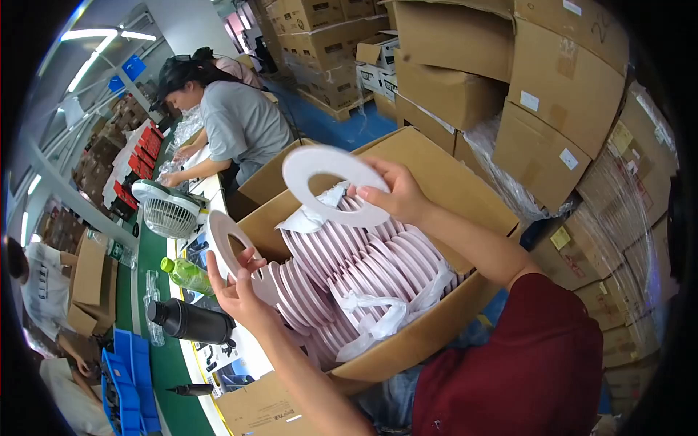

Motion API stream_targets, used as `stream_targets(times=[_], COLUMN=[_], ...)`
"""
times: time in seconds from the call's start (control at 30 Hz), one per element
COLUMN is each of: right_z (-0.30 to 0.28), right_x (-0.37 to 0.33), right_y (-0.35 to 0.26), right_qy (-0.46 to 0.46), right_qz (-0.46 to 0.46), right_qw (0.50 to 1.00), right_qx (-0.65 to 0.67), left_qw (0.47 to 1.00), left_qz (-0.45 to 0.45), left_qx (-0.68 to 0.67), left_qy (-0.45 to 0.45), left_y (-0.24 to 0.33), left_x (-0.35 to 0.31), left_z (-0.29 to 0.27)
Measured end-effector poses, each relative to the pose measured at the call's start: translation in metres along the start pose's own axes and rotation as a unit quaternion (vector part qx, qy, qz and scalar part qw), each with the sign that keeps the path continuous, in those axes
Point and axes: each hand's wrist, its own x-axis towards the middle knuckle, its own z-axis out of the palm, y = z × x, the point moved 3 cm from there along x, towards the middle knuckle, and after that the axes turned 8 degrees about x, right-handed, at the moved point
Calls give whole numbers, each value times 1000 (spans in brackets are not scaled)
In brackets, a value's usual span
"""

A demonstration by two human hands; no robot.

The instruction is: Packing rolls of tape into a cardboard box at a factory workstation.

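The right hand (396, 190) is pinching a white ring (327, 160) between thumb and fingers at its right edge, tilting it above an open cardboard box (429, 333); the left hand (247, 294) is closing on a second ring (219, 236), its fingers curling at the rim and hole, near the box's left side. The box is holding many flat discs (385, 272), standing on edge in packed, curving rows; white plastic wrapping (392, 320) is lying over the near rows, and another crumpled white sheet (305, 219) is covering part of the far ones. On the table to the left, a green-tinted bottle (189, 276) and a black bottle (193, 322) are lying tilted; farther left, blue bins (131, 385) are resting on the green surface, their contents being too small to tell.
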Motion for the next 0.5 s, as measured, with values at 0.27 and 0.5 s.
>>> stream_targets(times=[0.27,0.5], right_z=[9,7], right_x=[-1,-1], right_y=[-10,-27], right_qy=[12,127], right_qz=[-6,-178], right_qw=[1000,975], right_qx=[8,40], left_qw=[999,996], left_qz=[47,87], left_qx=[18,28], left_qy=[-13,20], left_y=[7,13], left_x=[-9,-9], left_z=[16,9])
